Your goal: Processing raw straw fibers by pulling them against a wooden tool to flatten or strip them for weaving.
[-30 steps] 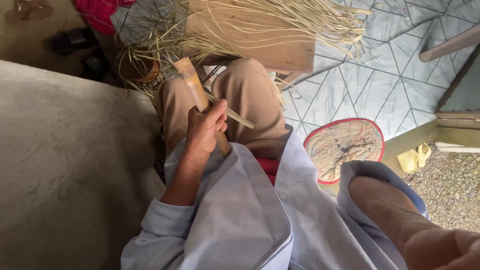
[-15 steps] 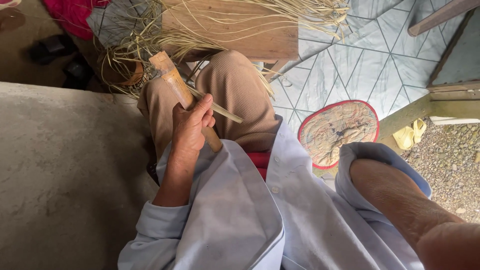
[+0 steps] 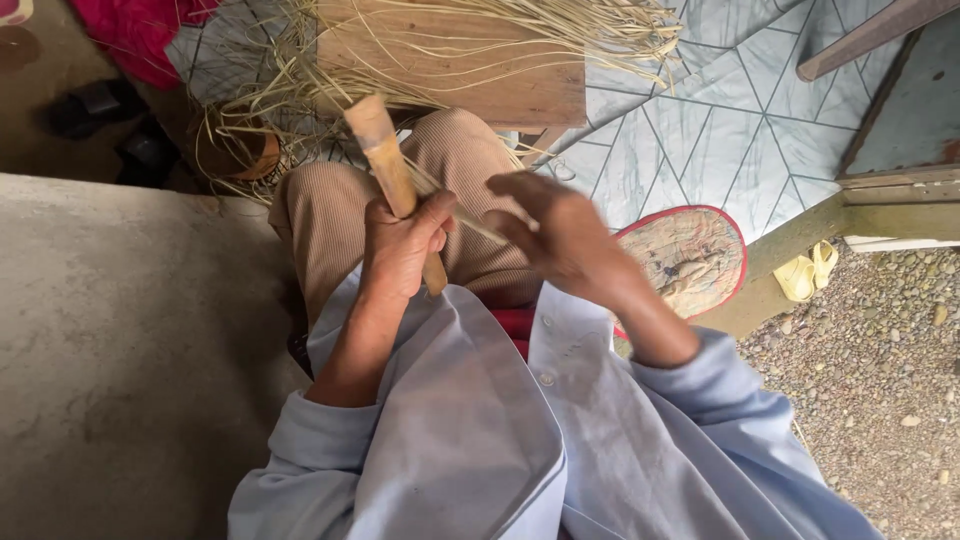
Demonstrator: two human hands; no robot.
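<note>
My left hand (image 3: 402, 245) is closed around a tan bamboo stick (image 3: 381, 154) that stands slanted over my lap, its top end pointing away from me. A thin pale strip (image 3: 470, 224) runs from that hand toward my right hand (image 3: 556, 228), whose fingers pinch its end just above my thigh. Both hands hover over my beige ribbed trousers (image 3: 330, 215). I wear a light blue shirt (image 3: 470, 440).
A pile of thin pale strips (image 3: 450, 40) lies over a wooden board (image 3: 520, 95) ahead of my knees. A round woven fan with a red rim (image 3: 690, 262) lies on the patterned floor mat (image 3: 730, 120). Concrete ledge (image 3: 120, 350) at left, gravel (image 3: 880, 370) at right.
My right hand has come in from the lower right and now pinches the thin strip beside the left hand. The left hand keeps its hold on the stick.
</note>
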